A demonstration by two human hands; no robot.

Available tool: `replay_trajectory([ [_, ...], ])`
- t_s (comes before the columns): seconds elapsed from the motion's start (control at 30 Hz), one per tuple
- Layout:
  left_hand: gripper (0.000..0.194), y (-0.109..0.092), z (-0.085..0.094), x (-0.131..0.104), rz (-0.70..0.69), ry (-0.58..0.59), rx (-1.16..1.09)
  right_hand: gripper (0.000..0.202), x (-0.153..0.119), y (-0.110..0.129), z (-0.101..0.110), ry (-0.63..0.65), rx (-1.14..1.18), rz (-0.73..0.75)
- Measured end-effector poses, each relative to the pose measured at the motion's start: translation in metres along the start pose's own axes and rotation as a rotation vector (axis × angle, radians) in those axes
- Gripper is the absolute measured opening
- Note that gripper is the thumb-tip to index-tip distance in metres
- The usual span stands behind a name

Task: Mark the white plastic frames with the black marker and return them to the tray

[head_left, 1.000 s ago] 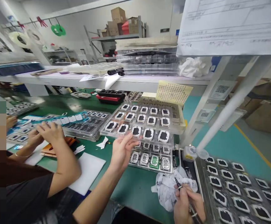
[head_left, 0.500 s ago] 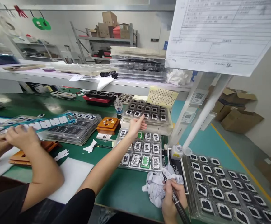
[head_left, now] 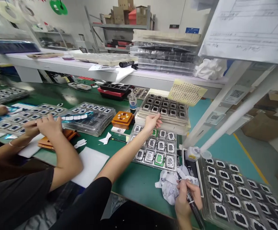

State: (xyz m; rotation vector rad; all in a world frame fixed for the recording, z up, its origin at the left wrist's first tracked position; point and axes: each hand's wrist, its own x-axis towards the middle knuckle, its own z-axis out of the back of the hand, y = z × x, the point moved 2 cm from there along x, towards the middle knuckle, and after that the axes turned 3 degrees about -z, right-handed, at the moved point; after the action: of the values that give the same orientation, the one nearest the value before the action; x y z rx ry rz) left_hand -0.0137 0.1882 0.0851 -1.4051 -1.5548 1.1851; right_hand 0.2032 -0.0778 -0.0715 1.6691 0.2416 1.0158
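The upper tray (head_left: 186, 118), filled with framed parts, is set on a stack (head_left: 177, 126) right of centre. At its near edge the left hand (head_left: 154, 122) is held half open, nothing seen gripped; contact cannot be told. At lower right, a marker (head_left: 194, 208) is grasped by the right hand (head_left: 188, 197). Tray handling seems in hand; undisturbed parts would be called for.

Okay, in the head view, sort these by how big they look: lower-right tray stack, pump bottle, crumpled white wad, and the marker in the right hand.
1. Tray stack
2. Crumpled white wad
3. Marker
4. Pump bottle
The marker is nearer the camera than the bottle, so their true order is unsure.
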Motion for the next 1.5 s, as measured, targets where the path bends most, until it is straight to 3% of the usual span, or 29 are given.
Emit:
replay_trajectory([
  [0.37, 0.053, 0.006, 0.017, 0.007, 0.027, -0.03, -0.023, 0.031, 0.001, 0.005, -0.002, 0.012, -0.034, 0.026],
  [0.8, 0.049, 0.011, -0.006, 0.015, 0.004, -0.036, -0.13, 0.029, 0.003, 0.016, -0.006, -0.014, -0.081, 0.083],
  [1.03, 0.032, 0.007, -0.006, 0.006, -0.038, 0.034, -0.024, 0.027, 0.004, 0.015, -0.006, -0.026, -0.101, 0.119],
  [1.1, 0.022, 0.006, 0.008, -0.003, -0.059, 0.069, 0.057, 0.027, 0.004, 0.014, -0.005, -0.025, -0.102, 0.12],
  [1.17, 0.016, 0.006, 0.033, -0.016, -0.086, 0.082, 0.173, 0.027, 0.003, 0.013, -0.005, -0.017, -0.103, 0.115],
  [1.37, 0.005, 0.003, 0.153, -0.083, -0.21, -0.065, 0.702, 0.026, 0.004, 0.015, -0.009, 0.053, -0.091, 0.133],
  [1.43, 0.008, 0.006, 0.182, -0.11, -0.22, -0.081, 0.872, 0.024, 0.005, 0.018, -0.01, 0.078, -0.081, 0.157],
  [1.5, 0.013, 0.013, 0.197, -0.133, -0.216, -0.054, 0.997, 0.02, 0.005, 0.02, -0.012, 0.093, -0.075, 0.185],
])
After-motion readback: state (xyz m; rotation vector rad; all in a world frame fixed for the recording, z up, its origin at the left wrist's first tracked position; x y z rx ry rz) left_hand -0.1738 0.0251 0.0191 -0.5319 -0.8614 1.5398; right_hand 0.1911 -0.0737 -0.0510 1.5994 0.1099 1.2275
